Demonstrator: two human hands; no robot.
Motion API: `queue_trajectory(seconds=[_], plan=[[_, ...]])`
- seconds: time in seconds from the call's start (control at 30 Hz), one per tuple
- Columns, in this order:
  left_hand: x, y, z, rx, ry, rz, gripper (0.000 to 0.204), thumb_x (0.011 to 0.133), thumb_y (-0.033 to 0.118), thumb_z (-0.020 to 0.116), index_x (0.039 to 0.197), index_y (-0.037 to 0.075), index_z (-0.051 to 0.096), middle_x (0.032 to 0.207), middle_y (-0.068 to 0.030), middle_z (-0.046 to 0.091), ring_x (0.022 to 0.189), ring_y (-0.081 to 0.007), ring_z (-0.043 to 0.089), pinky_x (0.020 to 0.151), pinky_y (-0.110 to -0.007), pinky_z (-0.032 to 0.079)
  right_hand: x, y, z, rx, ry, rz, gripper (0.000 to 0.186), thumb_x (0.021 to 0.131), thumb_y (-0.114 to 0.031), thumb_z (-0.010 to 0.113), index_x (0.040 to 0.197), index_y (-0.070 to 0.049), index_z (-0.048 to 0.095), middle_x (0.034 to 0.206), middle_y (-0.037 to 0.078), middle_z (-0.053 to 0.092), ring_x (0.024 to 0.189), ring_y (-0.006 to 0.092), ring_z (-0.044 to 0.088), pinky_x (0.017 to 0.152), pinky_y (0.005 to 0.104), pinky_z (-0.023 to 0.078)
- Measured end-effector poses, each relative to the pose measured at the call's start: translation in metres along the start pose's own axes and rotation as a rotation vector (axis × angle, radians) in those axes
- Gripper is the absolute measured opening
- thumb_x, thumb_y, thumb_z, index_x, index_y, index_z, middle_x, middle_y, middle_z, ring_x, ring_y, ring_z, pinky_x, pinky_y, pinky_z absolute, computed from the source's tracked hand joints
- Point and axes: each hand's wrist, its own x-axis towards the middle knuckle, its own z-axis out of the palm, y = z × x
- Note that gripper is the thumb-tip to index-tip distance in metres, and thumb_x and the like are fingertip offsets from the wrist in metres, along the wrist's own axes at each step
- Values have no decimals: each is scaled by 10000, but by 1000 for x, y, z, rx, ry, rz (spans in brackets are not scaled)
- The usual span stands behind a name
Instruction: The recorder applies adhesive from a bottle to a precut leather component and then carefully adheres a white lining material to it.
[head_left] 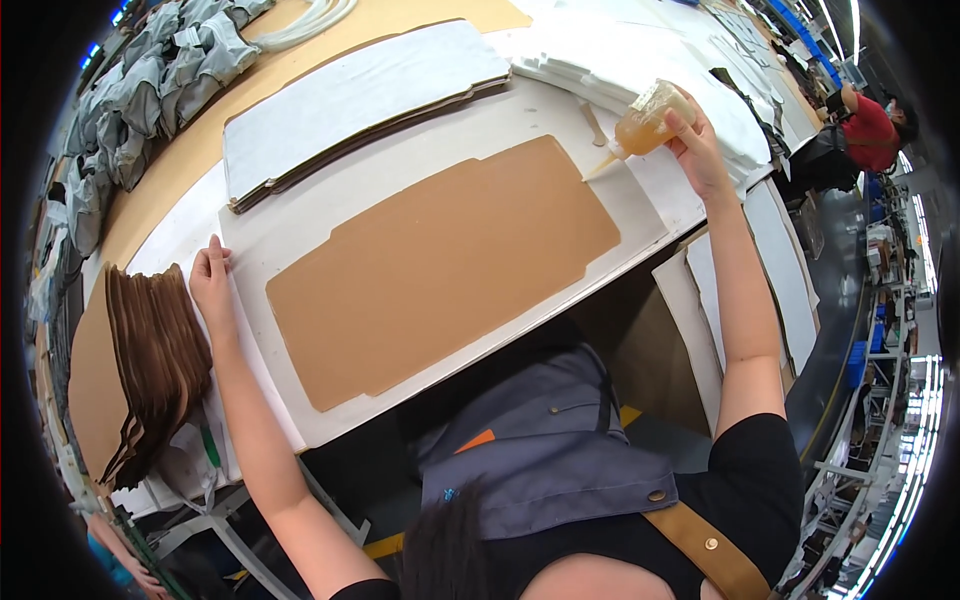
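White tabletop (678, 202): brown sheet (440, 275) flat on grey board (268, 238); right hand (697, 148) grips tilted bottle (645, 125), nozzle (602, 165) near sheet's right end; left hand (212, 280) beside board's left edge, whether holding anything cannot be told.

The notched panel (450, 270) is plain tan, the squeeze bottle (643, 128) translucent amber; by the white worktop (675, 200)'s left edge, piled panels (98, 375) show tan and dark brown.

Grey bundles (150, 85) upper left; white cords (308, 24) beside; red-shirted co-worker (873, 138) far right.
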Motion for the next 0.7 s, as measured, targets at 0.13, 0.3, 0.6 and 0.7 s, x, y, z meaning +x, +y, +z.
queue_trajectory(seconds=[0.13, 0.3, 0.6, 0.7], plan=[[-1, -2, -3, -5, 8, -2, 463, 986, 451, 586, 756, 49, 587, 735, 23, 526, 718, -74, 442, 704, -218, 386, -1, -3, -5, -45, -22, 8, 649, 890, -333, 739, 1400, -39, 465, 1226, 68, 599, 1136, 155, 586, 989, 331, 489], [-1, 0, -3, 17, 13, 6, 460, 985, 446, 588, 757, 46, 585, 732, 23, 519, 719, -75, 440, 699, -220, 382, -14, -6, -11, -79, -10, 33, 698, 867, -390, 750, 1403, -44, 469, 1218, 65, 606, 1131, 149, 591, 991, 320, 489], [0, -2, 1, -19, 22, 21, 423, 1001, 397, 585, 761, 48, 583, 739, 24, 526, 712, -68, 442, 678, -221, 392, -47, -11, -25, -95, -13, 75, 712, 862, -423, 745, 1406, -49, 477, 1226, 53, 606, 1144, 140, 587, 999, 313, 479], [3, -5, -2, -10, 8, 11, 422, 1001, 395, 585, 759, 50, 585, 746, 24, 536, 710, -67, 447, 682, -228, 403, -61, -17, -24, -83, -2, 67, 707, 875, -411, 735, 1416, -44, 463, 1231, 54, 599, 1145, 138, 583, 993, 315, 478]])
